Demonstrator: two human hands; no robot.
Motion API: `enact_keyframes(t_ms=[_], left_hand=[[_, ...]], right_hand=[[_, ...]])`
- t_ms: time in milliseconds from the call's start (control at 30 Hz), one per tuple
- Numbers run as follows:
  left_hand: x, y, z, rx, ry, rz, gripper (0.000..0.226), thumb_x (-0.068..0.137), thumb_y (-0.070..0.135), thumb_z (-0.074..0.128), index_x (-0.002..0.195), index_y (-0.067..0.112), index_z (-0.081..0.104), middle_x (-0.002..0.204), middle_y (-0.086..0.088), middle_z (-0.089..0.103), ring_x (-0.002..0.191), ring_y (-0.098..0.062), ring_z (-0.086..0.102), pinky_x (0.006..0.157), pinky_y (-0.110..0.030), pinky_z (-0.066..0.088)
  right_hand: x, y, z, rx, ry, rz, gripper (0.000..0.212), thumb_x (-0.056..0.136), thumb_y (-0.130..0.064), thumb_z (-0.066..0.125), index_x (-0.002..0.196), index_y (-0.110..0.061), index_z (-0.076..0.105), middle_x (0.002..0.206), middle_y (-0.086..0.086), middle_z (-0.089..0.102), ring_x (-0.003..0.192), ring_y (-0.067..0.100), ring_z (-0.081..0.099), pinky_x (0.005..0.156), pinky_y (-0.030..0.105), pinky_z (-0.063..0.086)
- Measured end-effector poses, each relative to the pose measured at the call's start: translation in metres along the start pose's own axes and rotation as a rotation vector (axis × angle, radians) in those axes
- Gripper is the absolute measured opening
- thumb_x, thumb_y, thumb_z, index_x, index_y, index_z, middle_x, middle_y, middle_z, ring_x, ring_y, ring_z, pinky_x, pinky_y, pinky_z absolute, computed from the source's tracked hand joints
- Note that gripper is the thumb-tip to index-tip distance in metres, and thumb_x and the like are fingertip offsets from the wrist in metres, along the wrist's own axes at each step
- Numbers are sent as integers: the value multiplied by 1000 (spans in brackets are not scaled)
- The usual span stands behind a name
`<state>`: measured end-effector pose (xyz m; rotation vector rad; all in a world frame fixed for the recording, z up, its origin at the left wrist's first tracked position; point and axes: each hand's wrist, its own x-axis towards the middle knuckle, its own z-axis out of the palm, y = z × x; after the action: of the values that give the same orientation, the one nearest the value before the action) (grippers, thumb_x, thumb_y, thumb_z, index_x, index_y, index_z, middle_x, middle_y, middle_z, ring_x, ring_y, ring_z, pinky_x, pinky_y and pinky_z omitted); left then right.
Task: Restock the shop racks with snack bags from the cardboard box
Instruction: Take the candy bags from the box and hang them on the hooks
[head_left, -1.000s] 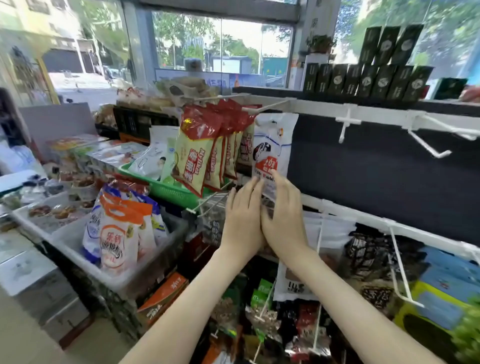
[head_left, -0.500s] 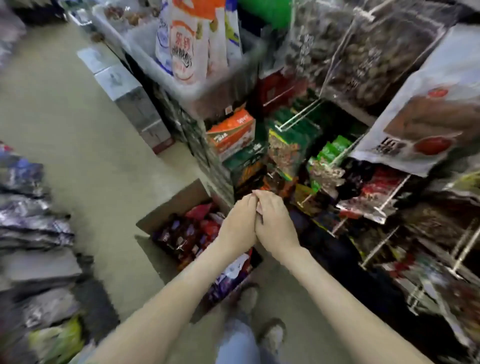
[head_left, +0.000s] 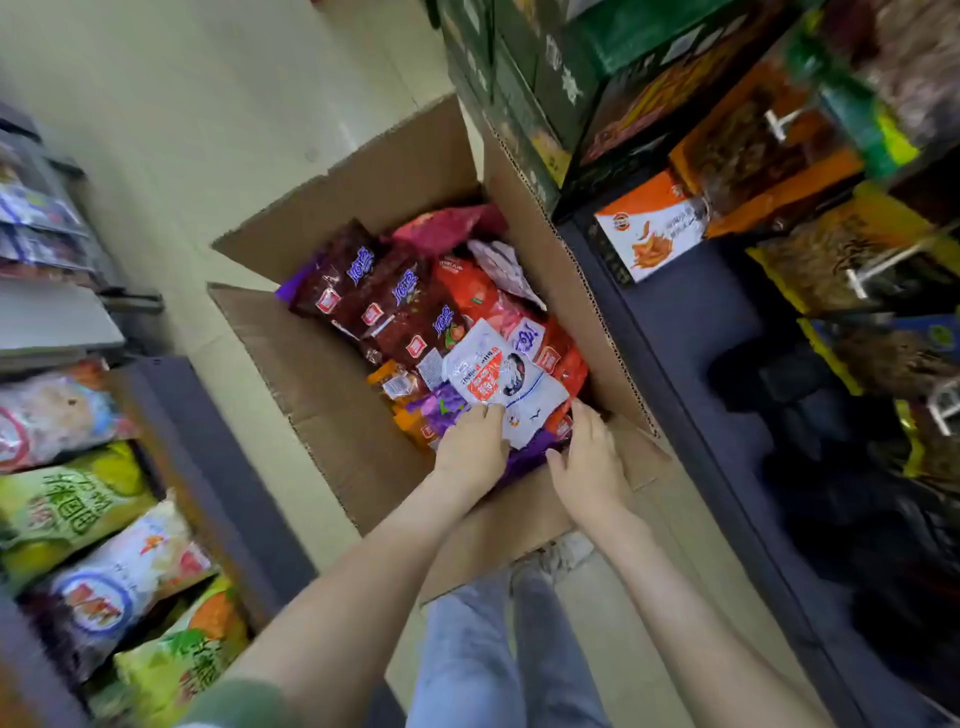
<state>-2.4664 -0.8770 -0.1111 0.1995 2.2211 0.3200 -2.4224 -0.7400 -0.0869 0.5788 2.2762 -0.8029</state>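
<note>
An open cardboard box (head_left: 332, 374) stands on the floor between the racks, filled with snack bags: several dark red ones (head_left: 384, 301), orange-red ones (head_left: 478, 296) and purple ones (head_left: 441, 410). A white snack bag (head_left: 498, 379) lies on top at the near side. My left hand (head_left: 470, 449) grips the near edge of the white bag with curled fingers. My right hand (head_left: 589, 460) reaches into the box just right of that bag, fingers straight, tips beside its right corner and hidden among the bags.
The right rack (head_left: 691, 332) has a dark base, with boxed and hung snacks (head_left: 654, 228) above it. On the left are shelves of large chip bags (head_left: 78, 504). My legs and shoe (head_left: 556, 558) are behind the box's near flap. Pale floor lies beyond the box.
My view has dropped from the hanging racks to the floor box. Both hands came down from the rack hooks, parted, and went into the box at the white bag.
</note>
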Motion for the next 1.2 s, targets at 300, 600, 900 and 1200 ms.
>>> enact_keyframes(t_ms=[300,600,900,1200], left_hand=[[55,15,65,191,-131,-56,58,91,40,57,133,7,36,135,-12,38,124,-30,40,97,-43,39],[54,15,57,355,-121,-87,47,91,3,47,137,6,34,137,-14,33,125,-29,39,90,-40,46],[45,-4,75,556,-301,196,66,97,5,30,151,35,6,156,-21,-7,144,-39,-5,115,-51,15],[34,11,59,465,23,95,31,93,-5,37,123,3,42,125,-13,53,115,-27,53,86,-35,47]], right_hand=[[17,52,12,-62,-77,112,73,93,-19,54,151,-11,9,157,8,16,143,23,18,115,29,12],[17,46,4,15,-68,69,67,94,-16,51,150,-13,14,158,5,15,145,20,14,115,28,10],[10,56,13,7,-40,63,65,94,-14,49,150,-12,15,157,5,16,144,21,15,115,27,9],[-10,63,11,-28,-31,-83,61,96,-11,40,151,-15,15,158,2,13,145,18,11,115,25,6]])
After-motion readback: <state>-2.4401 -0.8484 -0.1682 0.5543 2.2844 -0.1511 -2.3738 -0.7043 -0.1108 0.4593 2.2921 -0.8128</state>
